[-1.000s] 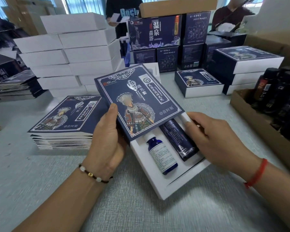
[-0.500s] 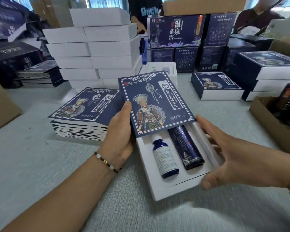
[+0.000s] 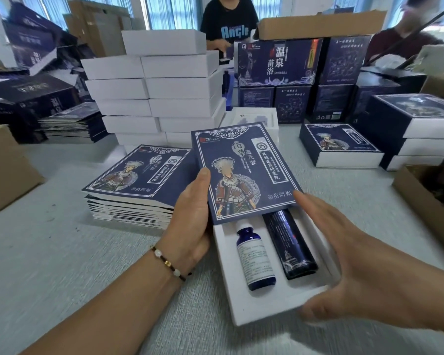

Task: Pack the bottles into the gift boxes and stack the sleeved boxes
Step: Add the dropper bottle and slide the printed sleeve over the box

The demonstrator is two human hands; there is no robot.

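— White tray (image 3: 244,307), low and centre in the frame: what sits in it?

— A blue bottle (image 3: 254,260) with a pale label and a dark tube (image 3: 291,245), side by side. The navy sleeve (image 3: 244,172), printed with a costumed figure, covers the tray's far half.

— And the hands?

— The left hand (image 3: 192,216) grips the sleeve's left edge, thumb on top. The right hand (image 3: 364,275) is spread, fingers straight, cupping the tray's right side and near corner; blur hides how firmly it touches.

— Farther back?

— A stack of flat sleeves (image 3: 136,190) at centre left, plain white boxes (image 3: 159,96) behind it, sleeved boxes (image 3: 344,147) at right. The carton (image 3: 426,208) at the right edge is cut off.
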